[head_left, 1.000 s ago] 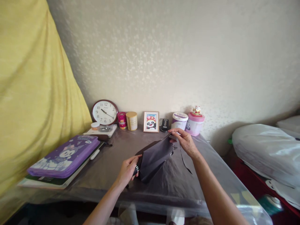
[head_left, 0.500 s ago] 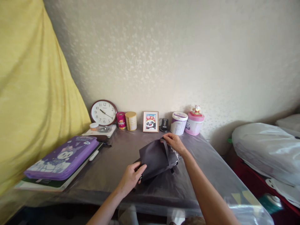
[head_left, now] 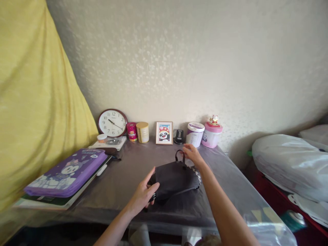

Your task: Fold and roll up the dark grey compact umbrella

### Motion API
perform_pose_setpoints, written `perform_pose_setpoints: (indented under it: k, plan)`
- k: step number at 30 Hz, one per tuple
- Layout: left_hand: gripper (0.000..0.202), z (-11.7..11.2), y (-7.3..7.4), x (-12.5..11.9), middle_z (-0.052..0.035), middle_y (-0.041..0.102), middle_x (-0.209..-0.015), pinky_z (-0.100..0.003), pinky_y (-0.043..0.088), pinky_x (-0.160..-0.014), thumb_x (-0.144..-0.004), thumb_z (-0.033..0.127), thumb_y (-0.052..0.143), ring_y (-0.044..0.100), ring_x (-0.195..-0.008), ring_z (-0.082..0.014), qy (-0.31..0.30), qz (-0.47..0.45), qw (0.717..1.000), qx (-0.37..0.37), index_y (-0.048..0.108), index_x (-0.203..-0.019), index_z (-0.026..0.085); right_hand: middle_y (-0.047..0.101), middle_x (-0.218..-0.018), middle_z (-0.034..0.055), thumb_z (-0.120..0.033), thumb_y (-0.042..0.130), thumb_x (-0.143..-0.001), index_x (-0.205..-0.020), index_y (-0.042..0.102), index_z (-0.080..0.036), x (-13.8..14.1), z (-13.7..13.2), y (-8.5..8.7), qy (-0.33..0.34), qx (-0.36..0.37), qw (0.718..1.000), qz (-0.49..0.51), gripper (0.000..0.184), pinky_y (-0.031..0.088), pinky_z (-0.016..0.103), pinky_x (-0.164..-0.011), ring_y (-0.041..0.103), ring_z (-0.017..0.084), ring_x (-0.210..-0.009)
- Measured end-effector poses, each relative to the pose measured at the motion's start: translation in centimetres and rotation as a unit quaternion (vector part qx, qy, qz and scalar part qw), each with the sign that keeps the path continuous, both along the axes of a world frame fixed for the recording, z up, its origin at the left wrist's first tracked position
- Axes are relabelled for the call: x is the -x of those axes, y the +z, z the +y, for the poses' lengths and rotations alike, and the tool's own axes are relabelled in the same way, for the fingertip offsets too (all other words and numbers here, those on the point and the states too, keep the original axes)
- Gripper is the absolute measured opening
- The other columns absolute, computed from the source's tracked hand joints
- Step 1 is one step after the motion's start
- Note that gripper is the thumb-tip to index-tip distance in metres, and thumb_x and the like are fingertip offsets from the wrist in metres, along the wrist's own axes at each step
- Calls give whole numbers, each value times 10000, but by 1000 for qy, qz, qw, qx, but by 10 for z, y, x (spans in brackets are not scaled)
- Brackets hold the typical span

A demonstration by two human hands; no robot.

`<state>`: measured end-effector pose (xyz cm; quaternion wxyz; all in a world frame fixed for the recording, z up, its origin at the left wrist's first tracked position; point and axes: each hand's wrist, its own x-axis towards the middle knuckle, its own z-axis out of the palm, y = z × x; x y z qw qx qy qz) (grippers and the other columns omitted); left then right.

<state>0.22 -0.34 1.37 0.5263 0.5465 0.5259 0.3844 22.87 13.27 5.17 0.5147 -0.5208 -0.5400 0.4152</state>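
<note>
A black folded umbrella lies on the plastic-covered table, with its wrist loop standing up at the far end. My left hand grips the umbrella's near end, thumb and fingers wrapped round it and the index finger stretched out. My right hand is at the far end by the loop, fingers bent over the fabric edge.
Along the wall stand a round clock, two small tins, a framed panda picture, a black device and two lidded tubs. A purple case lies on books at left. A yellow curtain hangs left; white bags sit right.
The umbrella fabric, held up and spread a second ago, has been folded down flat onto the table. My right hand moved from the raised edge down to the loop end.
</note>
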Motion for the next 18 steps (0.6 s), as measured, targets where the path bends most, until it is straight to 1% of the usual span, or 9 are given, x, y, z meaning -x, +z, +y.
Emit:
perform_pose_setpoints:
  k: [2,4,6,7,9,11,13,15,18]
  plan:
    - [726,0,3,0,93,428,-365,-121,261,-289,-794,386,491,469,-329,-102,-4,-6,1000,9,117,-1401,247,563,-1043,97,-218,566,-685,-931,522,-170,-9,3,-1,-92,-33,990,-104,255,473,378,-792,618,190,-807]
    - [749,1,5,2,90,440,-354,-123,257,-288,-792,383,494,474,-328,-110,1,-16,1000,15,83,-1404,246,578,-1031,96,-226,555,-691,-934,543,-167,-16,1,3,-111,-70,978,-160,251,438,388,-836,609,189,-811]
    - [765,2,7,4,85,455,-358,-123,255,-292,-788,389,498,480,-332,-111,8,-31,999,16,69,-1404,243,622,-937,69,-289,521,-741,-942,561,-174,-19,-8,12,-42,-105,976,-186,235,438,363,-820,608,182,-810]
    - [764,2,7,5,82,462,-358,-123,252,-295,-788,396,497,477,-330,-109,10,-39,999,14,74,-1404,241,640,-870,53,-331,493,-772,-944,569,-179,-18,-15,17,22,-122,974,-189,242,446,339,-797,606,179,-823]
    - [752,3,8,8,76,474,-358,-124,249,-300,-784,407,498,466,-324,-103,12,-56,998,10,109,-1402,231,651,-877,33,-386,475,-801,-969,578,-190,-11,-33,28,138,-147,959,-197,278,448,299,-778,598,166,-843]
    - [731,4,9,10,68,476,-351,-128,244,-301,-775,422,501,446,-313,-96,15,-70,997,8,179,-1394,202,653,-912,20,-406,441,-830,-972,599,-208,0,-51,34,227,-159,926,-256,290,442,274,-767,592,159,-848]
    - [709,5,8,13,52,487,-353,-135,235,-300,-763,447,506,425,-303,-89,13,-80,997,13,279,-1366,153,664,-909,13,-406,430,-843,-954,625,-229,8,-62,36,280,-170,880,-344,286,432,263,-759,594,157,-829]
    - [688,6,6,16,28,505,-363,-141,225,-298,-752,475,508,409,-301,-83,12,-88,996,17,376,-1319,107,674,-885,31,-397,425,-850,-873,652,-228,10,-63,33,246,-182,849,-430,284,408,268,-784,596,171,-840]
    - [661,8,0,18,14,513,-380,-143,218,-303,-750,496,510,408,-318,-80,17,-106,994,15,451,-1267,89,674,-849,73,-381,384,-867,-770,654,-206,-3,-51,29,98,-169,847,-495,336,393,281,-787,597,191,-860]
